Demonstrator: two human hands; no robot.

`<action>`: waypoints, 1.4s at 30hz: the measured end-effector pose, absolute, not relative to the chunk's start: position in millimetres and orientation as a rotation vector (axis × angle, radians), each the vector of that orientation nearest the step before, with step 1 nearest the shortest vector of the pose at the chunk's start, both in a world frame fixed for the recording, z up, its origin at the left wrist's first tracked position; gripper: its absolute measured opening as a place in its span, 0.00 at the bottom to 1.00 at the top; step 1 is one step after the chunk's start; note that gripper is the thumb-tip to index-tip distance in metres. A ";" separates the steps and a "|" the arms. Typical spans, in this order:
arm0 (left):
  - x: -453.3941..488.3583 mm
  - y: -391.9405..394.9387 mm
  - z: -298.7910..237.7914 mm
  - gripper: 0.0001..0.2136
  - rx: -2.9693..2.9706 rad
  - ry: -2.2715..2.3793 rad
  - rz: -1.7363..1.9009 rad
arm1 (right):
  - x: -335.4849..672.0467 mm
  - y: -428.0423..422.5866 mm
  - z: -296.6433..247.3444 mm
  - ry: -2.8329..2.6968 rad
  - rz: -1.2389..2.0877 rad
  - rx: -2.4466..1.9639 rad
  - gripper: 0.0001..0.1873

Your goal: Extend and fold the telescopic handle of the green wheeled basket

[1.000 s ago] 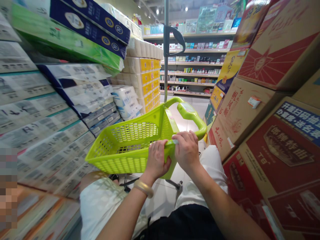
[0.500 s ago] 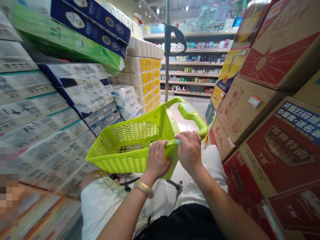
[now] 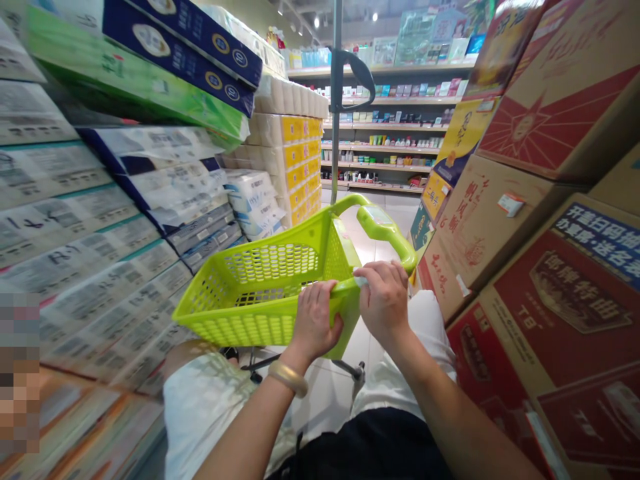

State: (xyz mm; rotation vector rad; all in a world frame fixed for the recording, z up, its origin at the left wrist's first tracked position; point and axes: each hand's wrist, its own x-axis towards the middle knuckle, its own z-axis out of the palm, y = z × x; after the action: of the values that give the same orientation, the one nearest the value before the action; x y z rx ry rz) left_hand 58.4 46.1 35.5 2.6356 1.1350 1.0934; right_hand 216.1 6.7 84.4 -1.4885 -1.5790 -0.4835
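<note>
Squeezed into a narrow shop aisle (image 3: pixel 385 210) here: paper tissue packs (image 3: pixel 150 193) piled on my left, printed cardboard cartons (image 3: pixel 550 300) on my right, pale tile floor (image 3: pixel 320 407), stocked shelves (image 3: pixel 385 133) ahead, ceiling spotlights (image 3: pixel 317 22) above.

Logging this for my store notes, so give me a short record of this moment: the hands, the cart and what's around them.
Place: shop aisle
Left hand: gripping the rim of the lime-green plastic shopping cart
Right hand: curled over the same rim, near the cart's handle
Left wrist: pale bangle
Left side: stacked packs of toilet paper
Right side: red-printed cardboard cartons
Ahead: shelves of packaged goods
</note>
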 end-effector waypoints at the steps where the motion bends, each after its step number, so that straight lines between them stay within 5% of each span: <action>1: 57.5 46.1 35.8 0.26 2.639 1.125 1.084 | 212.2 7.0 83.4 -1.607 -0.466 -1.479 0.15; 20: 58.7 46.4 41.0 0.25 2.549 1.106 1.090 | 239.4 9.1 90.3 -1.576 -0.501 -1.493 0.14; 42: 45.8 55.4 55.1 0.07 2.324 1.124 1.263 | 270.6 -10.9 106.4 -1.548 -0.084 -1.134 0.15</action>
State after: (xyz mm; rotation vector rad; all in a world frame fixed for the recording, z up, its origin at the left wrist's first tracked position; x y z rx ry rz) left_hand 45.8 55.4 55.1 2.3243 1.1239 1.2629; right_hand 270.6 -10.9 106.4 -1.1339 -1.5483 -0.0840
